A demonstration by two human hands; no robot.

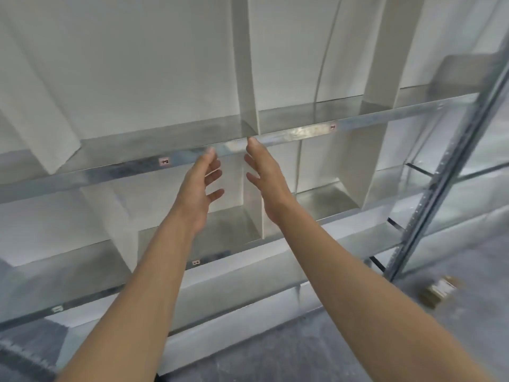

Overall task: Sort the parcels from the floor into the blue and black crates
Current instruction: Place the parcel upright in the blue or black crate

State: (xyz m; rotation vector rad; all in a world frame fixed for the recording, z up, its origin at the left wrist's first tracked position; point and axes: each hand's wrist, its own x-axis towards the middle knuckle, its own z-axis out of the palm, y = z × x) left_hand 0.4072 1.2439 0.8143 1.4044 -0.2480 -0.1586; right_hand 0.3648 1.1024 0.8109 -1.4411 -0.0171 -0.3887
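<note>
One small brown parcel (pixel 440 290) with a pale label is seen lying on the grey floor (pixel 316 351) at the near right, just right of the foot of a perforated metal upright (pixel 451 172). It is blurred, so its details cannot be read. No blue or black crate is shown in this view, and nothing is held in either hand.

Both bare arms are stretched forward and up towards the front edge of a galvanised metal shelf (pixel 385 113). The left hand (pixel 199 186) is held open with fingers spread and slightly curled, its palm turned to the right. The right hand (pixel 265 175) is likewise held open, its palm turned to the left, with the fingertips (pixel 252 141) raised to the shelf's front lip; whether the lip is actually touched cannot be told. The two hands are kept near each other, palms facing, with a clear gap between them.

A second metal shelf (pixel 325 197) is seen below the first, and a third level lower again. Small pale tags (pixel 164 161) are fixed to the front edges of the shelves. Behind the shelving, a white wall (pixel 137 64) with white vertical posts (pixel 246 64) is seen. The shelf surfaces within view are shown bare.
</note>
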